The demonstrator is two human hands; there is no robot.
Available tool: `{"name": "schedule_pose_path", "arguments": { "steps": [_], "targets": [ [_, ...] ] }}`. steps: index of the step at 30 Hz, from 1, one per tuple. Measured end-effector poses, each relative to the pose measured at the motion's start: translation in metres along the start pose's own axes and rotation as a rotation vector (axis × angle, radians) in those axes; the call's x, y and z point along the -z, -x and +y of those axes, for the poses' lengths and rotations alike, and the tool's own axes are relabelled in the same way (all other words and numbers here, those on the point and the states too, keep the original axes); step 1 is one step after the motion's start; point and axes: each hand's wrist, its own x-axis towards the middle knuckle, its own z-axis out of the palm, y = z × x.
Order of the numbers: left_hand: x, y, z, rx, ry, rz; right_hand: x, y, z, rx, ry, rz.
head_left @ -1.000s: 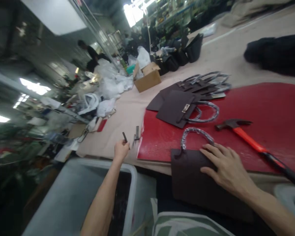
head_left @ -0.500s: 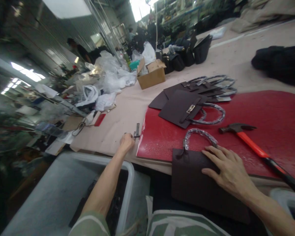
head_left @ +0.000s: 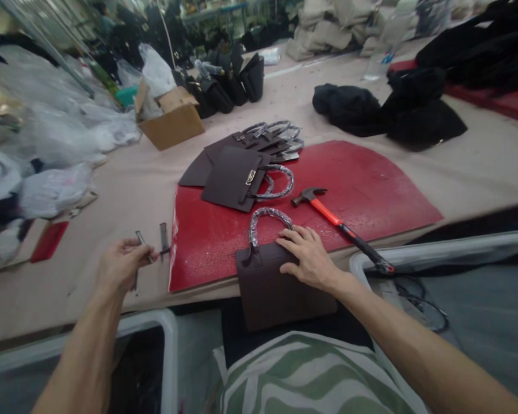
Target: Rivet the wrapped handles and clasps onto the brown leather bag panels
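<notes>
My left hand (head_left: 123, 261) pinches a small metal tool (head_left: 144, 246) above the beige table, left of the red mat (head_left: 349, 172). Beside it lies another dark metal tool (head_left: 163, 236). My right hand (head_left: 306, 256) rests with fingers spread on a dark brown bag panel (head_left: 276, 293), which hangs over the table's front edge; its plastic-wrapped handle (head_left: 256, 221) stands up on the mat. Behind, a brown bag piece (head_left: 231, 178) with a metal clasp lies on others. A claw hammer (head_left: 328, 215) with an orange and black handle lies to the right.
A cardboard box (head_left: 172, 123) stands behind, plastic bags (head_left: 69, 126) at the left. Black cloth items (head_left: 414, 112) lie at the back right. Grey bins stand below the front edge at left (head_left: 170, 345) and right (head_left: 479, 244). A clear bottle (head_left: 382, 52) is further back.
The view has swung right. My left hand has lifted off the table and now shows a metal tool between its fingers. My right hand still lies on the brown panel.
</notes>
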Motion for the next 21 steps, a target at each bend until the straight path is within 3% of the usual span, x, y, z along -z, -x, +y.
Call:
{"name": "schedule_pose_path", "arguments": {
  "steps": [2,4,7,10,14,21],
  "targets": [
    [-0.024,0.039,0.02,-0.003,0.406,-0.159,0.0,0.0,0.0,-0.004,-0.004,0.003],
    [-0.061,0.083,0.041,-0.043,0.613,-0.296,0.0,0.0,0.0,-0.009,-0.006,-0.003],
    [-0.122,0.138,0.063,-0.113,0.674,-0.397,0.001,0.0,0.0,-0.013,-0.008,-0.015],
    [-0.166,0.165,0.068,-0.235,0.548,-0.47,0.0,0.0,-0.001,-0.012,-0.005,-0.007],
    [-0.188,0.174,0.06,-0.335,0.385,-0.46,-0.001,0.001,-0.001,-0.006,-0.008,0.017],
    [-0.196,0.186,0.049,-0.343,0.386,-0.374,-0.003,0.002,0.0,0.019,-0.017,0.058]
  ]
}}
